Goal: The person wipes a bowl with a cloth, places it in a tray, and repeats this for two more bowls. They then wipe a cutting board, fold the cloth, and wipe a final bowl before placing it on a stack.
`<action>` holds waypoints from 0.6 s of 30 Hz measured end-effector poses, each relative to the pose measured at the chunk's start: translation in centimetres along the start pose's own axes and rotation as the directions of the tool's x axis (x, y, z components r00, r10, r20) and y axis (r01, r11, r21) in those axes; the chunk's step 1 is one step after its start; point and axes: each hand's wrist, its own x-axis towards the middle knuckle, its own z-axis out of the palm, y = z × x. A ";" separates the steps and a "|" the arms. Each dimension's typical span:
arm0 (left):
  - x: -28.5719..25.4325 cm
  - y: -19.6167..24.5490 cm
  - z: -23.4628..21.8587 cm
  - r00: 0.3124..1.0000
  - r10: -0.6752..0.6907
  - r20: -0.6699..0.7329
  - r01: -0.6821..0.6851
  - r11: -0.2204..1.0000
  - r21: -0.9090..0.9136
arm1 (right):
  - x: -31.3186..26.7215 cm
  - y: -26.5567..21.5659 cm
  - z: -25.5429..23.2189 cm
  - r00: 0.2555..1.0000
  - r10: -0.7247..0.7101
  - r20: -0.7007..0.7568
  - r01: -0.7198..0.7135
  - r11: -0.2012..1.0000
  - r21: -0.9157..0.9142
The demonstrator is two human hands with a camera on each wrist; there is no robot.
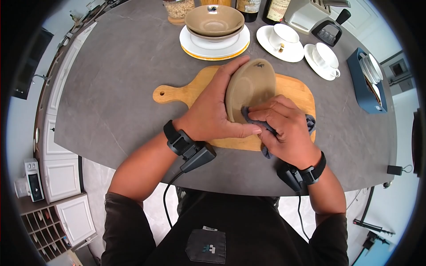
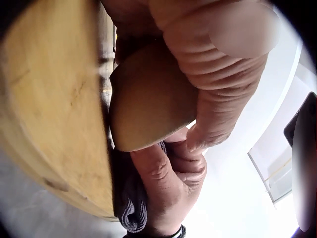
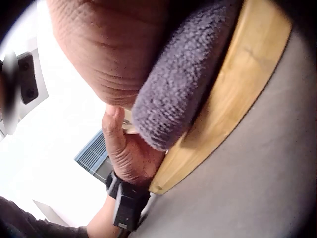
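A tan bowl [image 1: 252, 84] is tilted up on its side above a wooden cutting board [image 1: 293, 88], its inside facing right. The left hand [image 1: 208, 106] grips it, fingers behind the far side and thumb along the near rim. Against the lower inside of the bowl, the right hand [image 1: 286, 128] pinches a dark grey cloth [image 1: 310, 123], part of which hangs out past the palm. From the left wrist, the bowl's outer side [image 2: 148, 94] shows beside the board. The cloth [image 3: 173, 79] fills the middle of the right wrist view, bunched under the right hand.
Behind the board stand stacked tan bowls [image 1: 214, 20] on white plates [image 1: 195, 49], a jar [image 1: 178, 9] and bottles. Two white cups [image 1: 284, 36] on saucers, a toaster [image 1: 306, 15] and a blue bin [image 1: 366, 88] with dishes are to the right. Cables run from both wrist cameras.
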 end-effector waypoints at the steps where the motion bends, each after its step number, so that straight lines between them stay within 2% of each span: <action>1: 0.0 -0.1 0.0 1.000 0.018 -0.005 -0.018 0.999 0.037 | 0.0 0.0 0.1 1.000 0.002 -0.013 -0.003 1.000 -0.027; 2: -0.1 -0.1 -0.1 1.000 0.016 -0.007 -0.015 0.999 0.037 | 0.1 0.1 0.2 1.000 0.002 -0.011 -0.003 1.000 -0.025; 4: 0.0 -0.1 -0.1 1.000 0.018 0.005 -0.018 0.999 0.038 | 0.3 0.3 0.3 0.994 -0.014 -0.108 -0.011 0.973 -0.231; 7: 0.1 -0.3 0.0 1.000 0.023 -0.008 -0.023 1.000 0.022 | 0.4 0.5 0.3 0.992 -0.019 -0.122 -0.017 0.958 -0.287; 8: 0.1 -0.2 0.0 1.000 0.024 -0.010 -0.024 0.999 0.024 | 0.5 0.4 0.4 0.992 -0.022 -0.122 -0.014 0.958 -0.287; 10: 0.0 -0.2 0.1 1.000 0.002 -0.013 -0.002 1.000 -0.014 | 0.4 0.1 0.4 0.998 -0.036 -0.042 0.030 0.990 -0.138; 11: 0.0 -0.2 0.1 1.000 0.002 -0.009 -0.002 1.000 -0.014 | 0.3 -0.1 0.3 0.998 -0.034 -0.044 0.028 0.990 -0.138; 13: -0.1 -0.2 0.0 1.000 0.010 0.000 -0.010 1.000 0.016 | 0.2 -0.5 0.0 1.000 -0.002 0.025 0.002 1.000 0.020; 17: -0.1 -0.4 0.0 1.000 0.023 -0.004 -0.023 0.999 0.046 | 0.1 0.1 0.3 0.998 -0.059 -0.009 0.058 0.998 -0.028; 18: -0.1 -0.3 -0.1 1.000 0.025 0.004 -0.026 0.998 0.055 | 0.3 0.4 0.5 0.997 -0.058 -0.056 0.049 0.987 -0.153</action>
